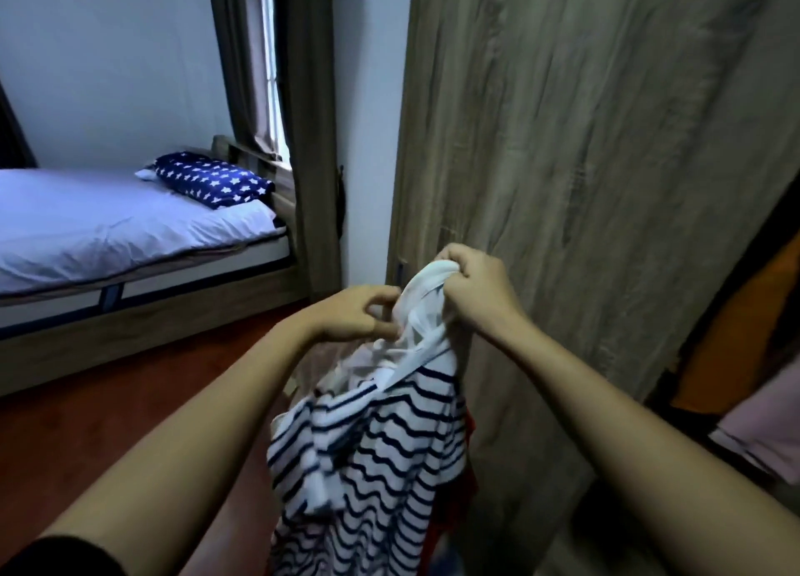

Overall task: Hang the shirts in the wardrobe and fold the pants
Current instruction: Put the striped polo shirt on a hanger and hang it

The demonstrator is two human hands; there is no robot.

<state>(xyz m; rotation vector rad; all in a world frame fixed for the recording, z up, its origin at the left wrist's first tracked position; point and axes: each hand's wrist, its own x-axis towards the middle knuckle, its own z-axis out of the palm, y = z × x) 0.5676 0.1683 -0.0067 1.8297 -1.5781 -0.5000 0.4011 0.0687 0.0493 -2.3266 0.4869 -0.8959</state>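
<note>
A white shirt with dark blue stripes (372, 445) hangs bunched in front of me, low in the middle of the view. My right hand (472, 289) grips its white collar end from above, fingers curled round the cloth. My left hand (359, 313) pinches the white fabric just left of that, thumb and fingers closed on it. The wardrobe's wooden door (584, 164) stands directly behind the shirt. Its open inside at the far right shows an orange garment (744, 346) and a pink one (766, 428). Whether a hanger is inside the shirt cannot be seen.
A bed (108, 224) with a pale sheet and a star-patterned blue pillow (212, 179) stands at the left. A curtained window (268, 64) is behind it. Red-brown floor (130, 402) lies between the bed and me. Something red (469, 437) shows behind the shirt.
</note>
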